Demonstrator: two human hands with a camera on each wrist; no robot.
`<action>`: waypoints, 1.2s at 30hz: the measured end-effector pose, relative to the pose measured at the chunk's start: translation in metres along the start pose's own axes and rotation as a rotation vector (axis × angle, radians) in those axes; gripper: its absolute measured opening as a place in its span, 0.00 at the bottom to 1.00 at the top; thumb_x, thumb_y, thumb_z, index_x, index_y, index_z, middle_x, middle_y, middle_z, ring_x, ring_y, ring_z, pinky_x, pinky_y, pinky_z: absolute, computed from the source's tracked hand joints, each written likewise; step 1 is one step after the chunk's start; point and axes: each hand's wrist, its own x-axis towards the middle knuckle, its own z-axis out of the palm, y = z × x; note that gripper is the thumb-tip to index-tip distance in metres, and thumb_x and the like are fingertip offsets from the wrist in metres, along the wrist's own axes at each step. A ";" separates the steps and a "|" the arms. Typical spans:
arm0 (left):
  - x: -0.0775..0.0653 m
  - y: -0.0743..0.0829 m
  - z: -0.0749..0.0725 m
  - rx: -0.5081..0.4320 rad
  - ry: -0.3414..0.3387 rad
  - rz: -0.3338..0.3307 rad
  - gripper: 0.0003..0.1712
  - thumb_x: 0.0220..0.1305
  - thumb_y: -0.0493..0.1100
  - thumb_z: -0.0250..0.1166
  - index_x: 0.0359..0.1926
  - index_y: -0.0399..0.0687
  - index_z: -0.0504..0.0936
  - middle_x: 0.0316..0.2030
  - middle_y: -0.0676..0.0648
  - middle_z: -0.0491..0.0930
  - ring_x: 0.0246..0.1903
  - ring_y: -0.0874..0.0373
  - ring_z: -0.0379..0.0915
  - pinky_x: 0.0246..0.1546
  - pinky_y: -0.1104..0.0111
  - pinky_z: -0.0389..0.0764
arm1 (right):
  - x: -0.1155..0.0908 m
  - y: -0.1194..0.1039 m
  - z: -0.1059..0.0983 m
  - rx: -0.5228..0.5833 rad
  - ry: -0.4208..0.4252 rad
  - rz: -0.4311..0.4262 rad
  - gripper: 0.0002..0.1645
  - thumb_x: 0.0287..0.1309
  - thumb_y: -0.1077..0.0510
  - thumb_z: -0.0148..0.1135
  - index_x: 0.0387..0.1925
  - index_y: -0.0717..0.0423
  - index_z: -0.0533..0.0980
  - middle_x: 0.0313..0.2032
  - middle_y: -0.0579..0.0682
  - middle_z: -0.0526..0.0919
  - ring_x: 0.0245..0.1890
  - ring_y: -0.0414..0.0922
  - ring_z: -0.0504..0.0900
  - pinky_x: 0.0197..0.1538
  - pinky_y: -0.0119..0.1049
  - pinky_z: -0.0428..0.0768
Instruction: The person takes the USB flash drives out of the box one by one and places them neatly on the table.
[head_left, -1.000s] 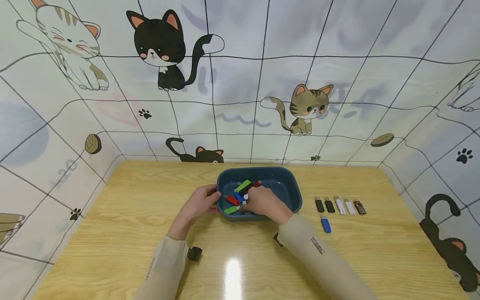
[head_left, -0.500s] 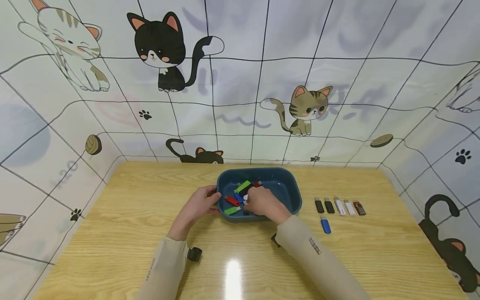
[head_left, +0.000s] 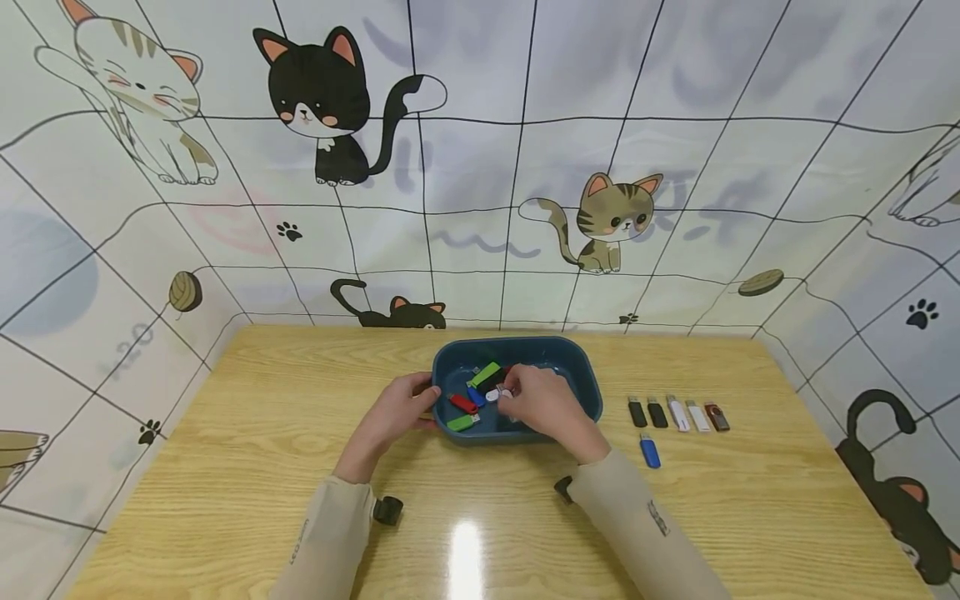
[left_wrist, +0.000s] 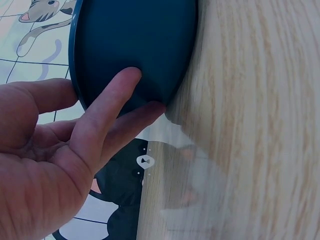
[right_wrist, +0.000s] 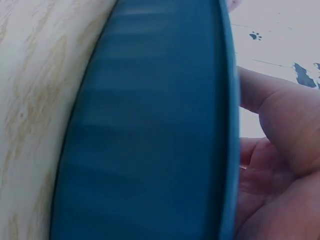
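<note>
A dark blue plastic bin (head_left: 576,377) holds several USB sticks. My left hand (head_left: 397,406) grips its left end, the thumb at the rim and fingers against the outer wall (left_wrist: 135,45). Inside the bin, my right hand (head_left: 546,402) pinches a small light-coloured USB stick (head_left: 504,391), mostly hidden by the fingers. Left of those fingertips lie a red stick (head_left: 462,404), a blue stick (head_left: 476,396), two green sticks, one of them the front green stick (head_left: 462,422), and dark ones. In the right wrist view the bin's wall (right_wrist: 145,125) hides the right fingertips.
On the wooden table (head_left: 300,358), right of the bin, several USB sticks stand in a row, from a black stick (head_left: 637,412) to a brown-red stick (head_left: 717,417). A blue stick (head_left: 649,451) lies in front of them. A cat-patterned cloth (head_left: 480,167) surrounds the table's back and sides.
My right hand has shifted right and slightly up within the bin, with a light-coloured stick now showing at its fingertips. The left hand stays on the bin's end.
</note>
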 end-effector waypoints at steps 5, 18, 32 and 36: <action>0.000 -0.001 0.000 -0.003 -0.007 0.005 0.24 0.80 0.36 0.52 0.71 0.28 0.69 0.56 0.31 0.79 0.48 0.42 0.84 0.44 0.58 0.89 | -0.008 0.002 -0.005 0.002 0.061 -0.024 0.11 0.63 0.54 0.68 0.42 0.57 0.80 0.24 0.43 0.78 0.22 0.42 0.73 0.27 0.35 0.67; -0.001 0.002 -0.001 0.003 -0.003 0.000 0.24 0.80 0.37 0.52 0.71 0.28 0.69 0.56 0.31 0.79 0.48 0.42 0.85 0.44 0.56 0.88 | -0.031 0.014 -0.014 0.008 0.147 -0.053 0.10 0.62 0.55 0.69 0.41 0.56 0.80 0.25 0.43 0.75 0.21 0.41 0.70 0.26 0.35 0.66; -0.002 -0.001 -0.001 0.001 -0.004 0.004 0.24 0.80 0.37 0.52 0.70 0.28 0.69 0.57 0.31 0.79 0.49 0.42 0.84 0.45 0.55 0.88 | -0.047 0.031 -0.029 0.014 0.158 -0.013 0.10 0.63 0.56 0.68 0.42 0.57 0.80 0.27 0.44 0.77 0.22 0.42 0.72 0.26 0.34 0.67; -0.002 0.000 -0.001 -0.001 -0.005 0.007 0.24 0.80 0.37 0.52 0.70 0.28 0.69 0.56 0.31 0.79 0.49 0.43 0.84 0.45 0.56 0.88 | -0.052 0.037 -0.037 0.011 0.163 0.008 0.11 0.63 0.56 0.67 0.43 0.58 0.80 0.28 0.45 0.78 0.22 0.42 0.72 0.26 0.35 0.67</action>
